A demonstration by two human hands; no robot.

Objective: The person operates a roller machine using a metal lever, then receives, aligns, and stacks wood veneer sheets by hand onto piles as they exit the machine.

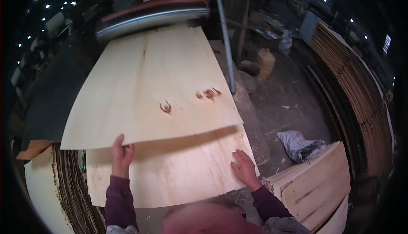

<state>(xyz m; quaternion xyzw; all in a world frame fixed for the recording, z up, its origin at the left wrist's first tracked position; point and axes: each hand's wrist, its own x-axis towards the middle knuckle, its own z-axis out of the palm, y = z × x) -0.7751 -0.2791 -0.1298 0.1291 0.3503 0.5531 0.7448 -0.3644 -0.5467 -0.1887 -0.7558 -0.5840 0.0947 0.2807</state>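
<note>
A broad, pale sheet of wood veneer [148, 76] with dark knots slopes from a roller [153, 19] at the far end toward me. Its near edge is raised over a second veneer sheet [178, 174], on which it throws a shadow. At the left part of that raised edge, my left hand [122, 157] grips the upper sheet, one finger showing on top. My right hand [245, 168] rests by the right edge of the lower sheet, fingers spread and nothing held. The far end of the upper sheet is hidden at the roller.
Stacked veneer stands at the lower left [63, 191] and lower right [318, 183]. A white-grey bag [299, 144] lies on the floor beside the right stack. A metal pole [225, 38] rises along the sheet's right side; a tall stack of brown sheets [352, 81] lines the far right.
</note>
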